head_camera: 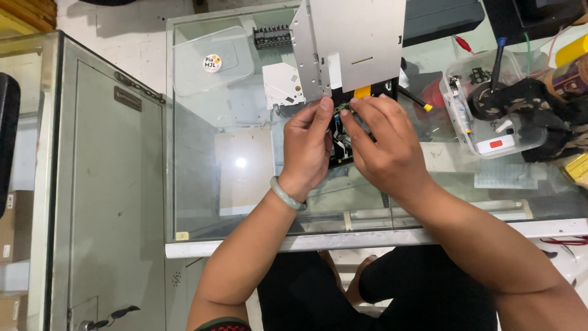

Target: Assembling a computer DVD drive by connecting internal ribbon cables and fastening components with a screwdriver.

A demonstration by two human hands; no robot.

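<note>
You pinched a small part (343,108) between your left hand (308,144) and right hand (381,144), both grips tight, just under the metal plate (355,37). Hold steady.

A clear plastic lid (211,58) lies at the far left of the glass tabletop (202,202). A clear plastic tub (493,116) of small parts sits right, beside a yellow-handled screwdriver (415,99). A grey metal cabinet (104,184) stands left.

A glass-topped desk (202,184) with a white frame stands beside a grey metal cabinet (104,202); a ceiling light glares off the glass.
</note>
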